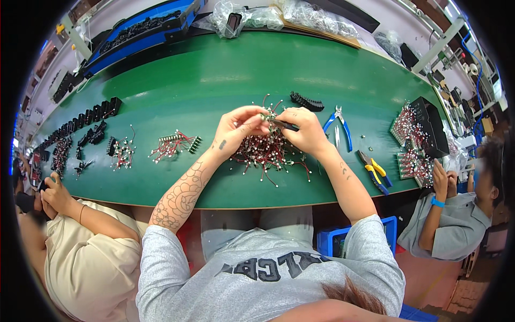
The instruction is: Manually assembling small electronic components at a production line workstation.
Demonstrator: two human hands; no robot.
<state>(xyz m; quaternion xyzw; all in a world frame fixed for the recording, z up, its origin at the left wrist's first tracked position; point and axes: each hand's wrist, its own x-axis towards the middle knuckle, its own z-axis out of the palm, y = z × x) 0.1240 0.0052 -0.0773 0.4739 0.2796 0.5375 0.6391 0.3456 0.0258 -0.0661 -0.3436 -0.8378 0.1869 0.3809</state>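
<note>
In front of my chest, my left hand (241,126) pinches a small greenish part (264,116), probably a little circuit board; its details are too small to tell. My right hand (306,129) is closed on a slim black tool (284,124), whose tip points at that part. What kind of tool it is cannot be made out. Just below both hands lies a heap of red-and-black wires with white connectors (268,155). To its left sits a smaller group of wired boards (174,144), lying apart from my left forearm.
Blue-handled cutters (346,131), yellow-and-blue pliers (374,172) and a black ribbed strip (307,102) lie right of the heap. Rows of black parts (80,123) stand far left. A black box (432,129) stands beside wired boards at right. Co-workers sit on both sides.
</note>
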